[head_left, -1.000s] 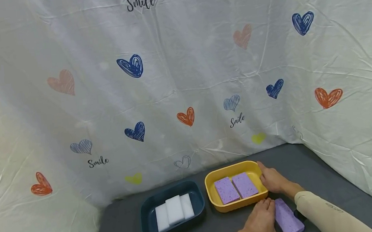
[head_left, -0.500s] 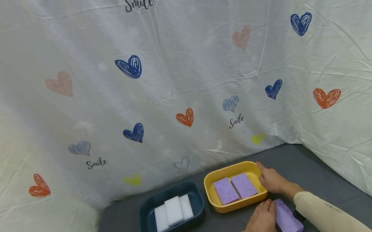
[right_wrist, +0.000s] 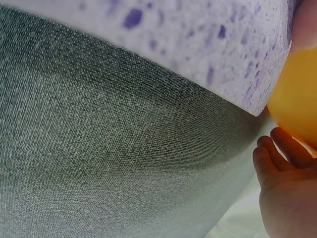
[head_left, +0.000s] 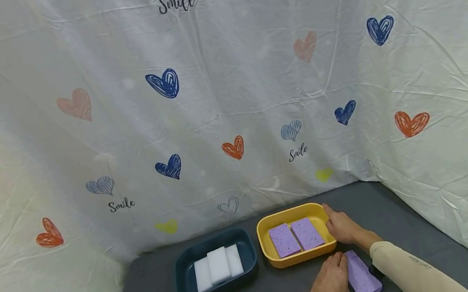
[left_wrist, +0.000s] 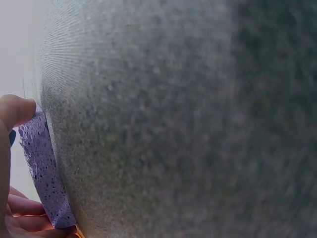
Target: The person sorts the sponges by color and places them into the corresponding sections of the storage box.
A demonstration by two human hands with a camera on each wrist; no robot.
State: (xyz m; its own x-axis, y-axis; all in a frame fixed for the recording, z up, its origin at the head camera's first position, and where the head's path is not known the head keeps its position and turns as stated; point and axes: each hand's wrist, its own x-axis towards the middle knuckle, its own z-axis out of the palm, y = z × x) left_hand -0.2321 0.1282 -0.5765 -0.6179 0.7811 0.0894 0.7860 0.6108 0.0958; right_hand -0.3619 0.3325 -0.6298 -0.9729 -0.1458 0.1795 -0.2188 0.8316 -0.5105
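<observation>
On the grey table lies a purple sponge, also seen as a sponge in the left wrist view. My left hand grips it between thumb and fingers. The near part of this hand runs out of the head view. Just beyond, my right hand rests its fingers against the right end of a yellow tray. In the right wrist view, the right hand's fingers look only slightly bent beside the tray's wall. Two purple sponges, a left one and a right one, lie side by side in this tray.
A dark blue tray stands left of the yellow one, with several white sponges in it. Behind the grey tabletop hangs a white curtain printed with hearts, which also runs along the right side.
The head view shifts very slightly. Both hands, the gripped sponge and the trays keep their places.
</observation>
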